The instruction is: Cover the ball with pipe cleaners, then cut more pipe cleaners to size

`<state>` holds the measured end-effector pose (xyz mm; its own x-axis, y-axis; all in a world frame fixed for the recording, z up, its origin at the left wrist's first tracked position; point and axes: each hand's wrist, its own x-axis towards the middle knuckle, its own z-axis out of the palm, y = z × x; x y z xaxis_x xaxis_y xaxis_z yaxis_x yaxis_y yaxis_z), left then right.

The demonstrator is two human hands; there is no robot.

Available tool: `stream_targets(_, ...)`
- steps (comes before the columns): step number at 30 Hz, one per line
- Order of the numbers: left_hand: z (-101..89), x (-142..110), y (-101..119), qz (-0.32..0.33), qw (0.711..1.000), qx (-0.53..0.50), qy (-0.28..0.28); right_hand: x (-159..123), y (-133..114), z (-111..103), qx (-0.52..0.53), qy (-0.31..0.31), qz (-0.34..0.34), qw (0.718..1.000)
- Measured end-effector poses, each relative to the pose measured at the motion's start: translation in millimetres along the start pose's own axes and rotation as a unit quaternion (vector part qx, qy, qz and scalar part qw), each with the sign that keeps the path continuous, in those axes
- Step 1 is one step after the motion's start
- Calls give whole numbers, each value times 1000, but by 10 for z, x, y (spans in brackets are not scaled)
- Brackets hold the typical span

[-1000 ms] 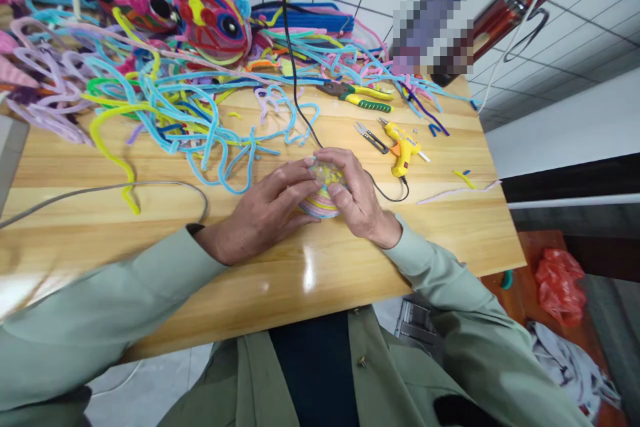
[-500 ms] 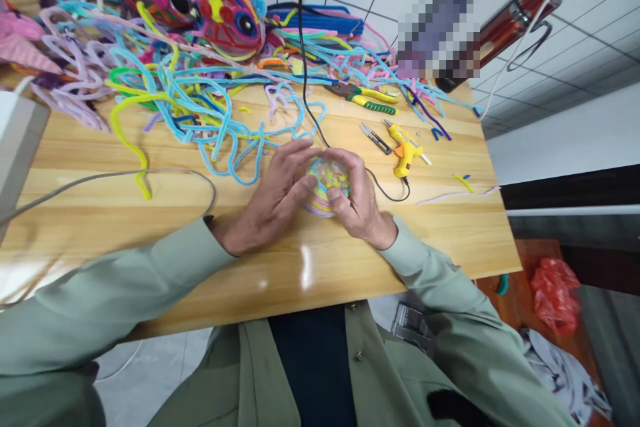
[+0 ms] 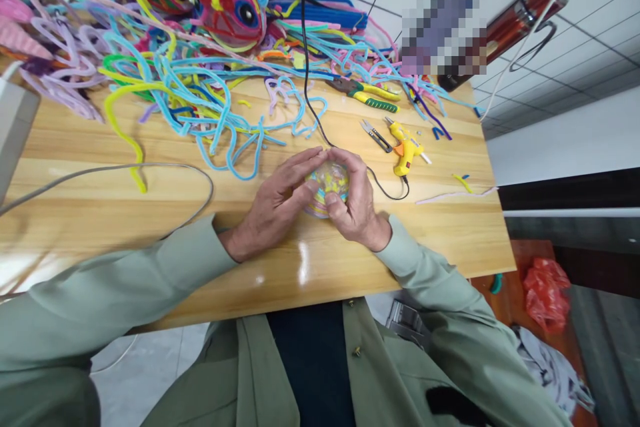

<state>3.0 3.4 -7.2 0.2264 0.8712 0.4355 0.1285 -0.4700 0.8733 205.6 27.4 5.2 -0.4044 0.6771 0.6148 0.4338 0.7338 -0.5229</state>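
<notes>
Cupping a small dome from both sides

From a distance I find the dome (image 3: 329, 181) held between both sets of fingers, over the near half of the surface (image 3: 425, 227); whether it rests there or hangs just clear, I cannot tell. The left fingers (image 3: 297, 168) are half bent along its left side, thumb against it and tips near the far edge. The right fingers (image 3: 353, 163) curl more tightly round the far and right sides, thumb on the near face. Both have hold of it.

I judge it light. Its top looks like thin, clear plastic with yellow and blue showing, probably slick and apt to dent under a hard pinch. Coloured bands (image 3: 319, 209) circle the lower part; they look softer and should grip better. I would take hold low, on those bands, pressing evenly from opposite sides and sparing the clear top.

The glue gun (image 3: 406, 150) and snips (image 3: 376, 136) lie to the right, apart from the dome. The black cord (image 3: 387, 195) passes behind the right fingers, so I would mind a snag.
</notes>
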Motion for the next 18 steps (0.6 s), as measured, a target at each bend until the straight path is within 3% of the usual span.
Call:
stream_targets(9, 18, -31, 43, 36, 999, -20, 1, -11, -52, -11, 6, 2, 10, 1000)
stream_targets(18, -8, -38, 42, 53, 998, 38, -21, -9, -21, -25, 40, -2, 0, 999)
